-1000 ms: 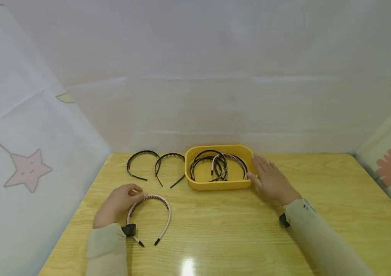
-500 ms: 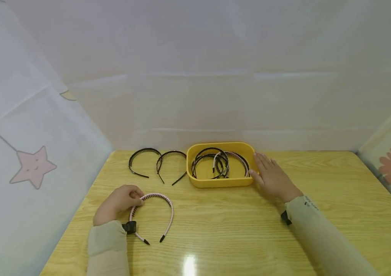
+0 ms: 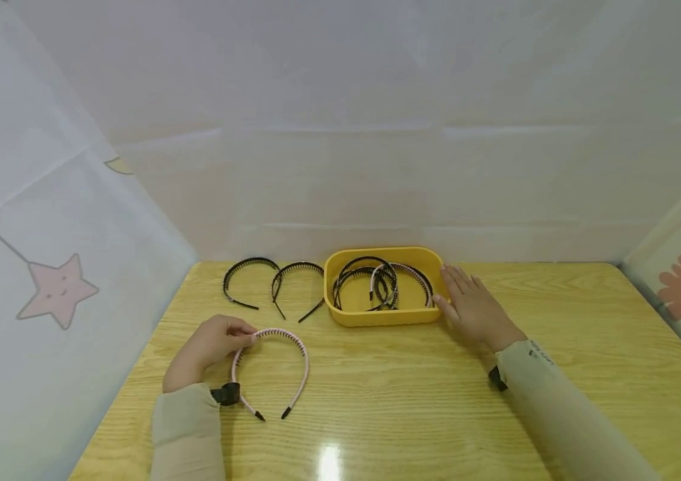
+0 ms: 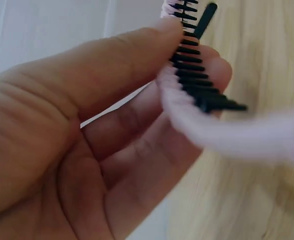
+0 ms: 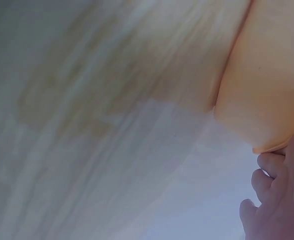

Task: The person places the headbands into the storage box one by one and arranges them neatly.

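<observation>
My left hand (image 3: 210,349) pinches a pale pink headband (image 3: 306,369) near the top left of its arc. In the left wrist view the thumb lies over the pink band (image 4: 179,112), fingers behind it, and black comb teeth line its inner side. The band's black-tipped ends point toward me. My right hand (image 3: 477,312) rests with straight fingers along the right end of a yellow basket (image 3: 385,320). The right wrist view shows its fingers (image 5: 262,182) at the basket's wall (image 5: 257,90). Inside the basket lie several black headbands (image 3: 367,259) and a pink-and-black one (image 3: 415,272).
Two black toothed headbands, one farther left (image 3: 250,260) and one (image 3: 298,265) beside the basket, lie at the back of the wooden table (image 3: 376,394). A pale printed sheet (image 3: 340,167) rises behind the table's back edge and along both sides.
My left hand has moved the pink headband slightly right and away from me. The right hand stays at the basket's right end. The view has shifted a little.
</observation>
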The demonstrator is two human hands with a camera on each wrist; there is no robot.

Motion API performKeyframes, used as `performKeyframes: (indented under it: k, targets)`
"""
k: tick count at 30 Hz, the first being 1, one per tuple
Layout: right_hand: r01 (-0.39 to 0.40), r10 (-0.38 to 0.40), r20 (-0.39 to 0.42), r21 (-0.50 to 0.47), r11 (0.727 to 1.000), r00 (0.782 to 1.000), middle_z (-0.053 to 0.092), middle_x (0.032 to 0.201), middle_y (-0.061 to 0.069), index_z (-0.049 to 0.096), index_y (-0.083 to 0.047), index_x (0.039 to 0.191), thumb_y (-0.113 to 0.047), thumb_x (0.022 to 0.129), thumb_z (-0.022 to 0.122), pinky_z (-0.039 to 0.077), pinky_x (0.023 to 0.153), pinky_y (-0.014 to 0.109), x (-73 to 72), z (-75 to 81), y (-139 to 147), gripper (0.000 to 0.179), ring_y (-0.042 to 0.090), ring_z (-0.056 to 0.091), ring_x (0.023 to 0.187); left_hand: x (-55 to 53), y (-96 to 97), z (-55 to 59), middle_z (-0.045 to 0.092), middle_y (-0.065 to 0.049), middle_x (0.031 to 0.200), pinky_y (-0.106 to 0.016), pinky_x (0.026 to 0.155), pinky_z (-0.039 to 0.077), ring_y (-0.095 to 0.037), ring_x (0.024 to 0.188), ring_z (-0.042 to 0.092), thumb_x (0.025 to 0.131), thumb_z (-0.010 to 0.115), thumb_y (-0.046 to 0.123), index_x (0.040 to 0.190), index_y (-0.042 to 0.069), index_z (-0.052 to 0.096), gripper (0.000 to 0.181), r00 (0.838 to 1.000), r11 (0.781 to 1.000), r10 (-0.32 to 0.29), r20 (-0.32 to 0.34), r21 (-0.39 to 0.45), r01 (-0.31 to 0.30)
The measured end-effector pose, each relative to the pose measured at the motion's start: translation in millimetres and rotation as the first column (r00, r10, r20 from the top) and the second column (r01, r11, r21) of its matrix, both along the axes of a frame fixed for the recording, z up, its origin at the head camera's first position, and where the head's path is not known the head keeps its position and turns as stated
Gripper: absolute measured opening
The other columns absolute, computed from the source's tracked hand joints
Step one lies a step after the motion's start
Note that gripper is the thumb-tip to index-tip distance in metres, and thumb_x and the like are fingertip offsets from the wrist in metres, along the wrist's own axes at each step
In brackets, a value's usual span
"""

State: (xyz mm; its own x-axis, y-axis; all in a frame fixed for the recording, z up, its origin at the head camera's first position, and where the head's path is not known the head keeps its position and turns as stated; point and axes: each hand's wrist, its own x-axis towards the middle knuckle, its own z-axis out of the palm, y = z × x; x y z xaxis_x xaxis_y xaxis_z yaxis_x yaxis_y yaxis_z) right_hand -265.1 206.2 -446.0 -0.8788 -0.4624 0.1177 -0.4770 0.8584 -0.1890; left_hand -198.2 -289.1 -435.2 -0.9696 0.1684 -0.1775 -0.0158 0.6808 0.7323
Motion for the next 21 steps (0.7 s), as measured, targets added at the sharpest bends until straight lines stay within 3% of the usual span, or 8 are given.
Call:
performKeyframes:
  k: [6,14,21]
  targets:
    - [-0.001,0.000,0.005,0.009,1.000,1.000,0.016,0.165,0.027,0.016,0.009,0.158,-0.037,0.112,0.036,0.010,0.123,0.060,-0.1,0.6,-2,0.068,0.043,0.013,0.153,-4.2,5.9,-0.7,0.074,-0.019,0.102,-0.036,0.079,0.062,-0.029,0.092,0.071,0.099,0.069,0.016,0.119,-0.006,0.071,0.030,0.996,0.974,0.027,0.079,0.221,-0.044]
    - [0.001,-0.001,-0.004,0.014,1.000,1.000,0.015,0.166,0.026,0.016,0.008,0.159,-0.040,0.112,0.033,0.010,0.124,0.059,-0.1,-1.5,0,0.069,0.042,0.012,0.153,-13.2,19.7,-5.9,0.073,-0.021,0.111,-0.035,0.083,0.062,-0.028,0.101,0.071,0.098,0.070,0.019,0.125,-0.005,0.068,0.036,0.992,0.938,0.046,0.120,0.337,-0.084]
    - [0.002,-0.002,-0.012,0.030,1.000,1.000,0.015,0.165,0.026,0.015,0.008,0.159,-0.042,0.112,0.032,0.010,0.124,0.058,-3.2,-4.1,1,0.070,0.042,0.011,0.154,-14.3,28.9,-5.6,0.069,-0.026,0.120,-0.039,0.091,0.059,-0.029,0.107,0.070,0.098,0.070,0.016,0.129,-0.009,0.064,0.040,0.991,0.867,0.045,0.124,0.488,-0.100]
